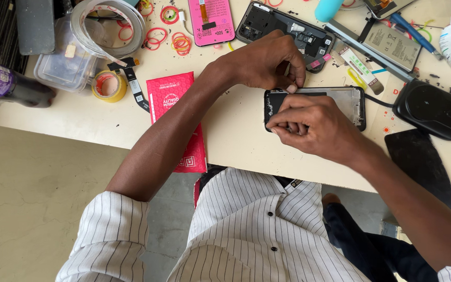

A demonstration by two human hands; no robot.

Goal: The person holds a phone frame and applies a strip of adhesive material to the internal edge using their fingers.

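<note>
Head view, opened phone frame point(340, 102) flat on the cream table point(236, 141), left hand point(264, 60) pinching its top edge with fingers together, right hand point(309, 125) clamped on its near edge, pink packet point(176, 112) left of the frame, black pad point(433, 109) to its right

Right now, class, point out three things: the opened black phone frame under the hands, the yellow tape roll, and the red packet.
Opened black phone frame point(352, 102): head view, bare inner plate.
Yellow tape roll point(118, 92): head view, outer rim.
Red packet point(170, 96): head view, upper half.
</note>
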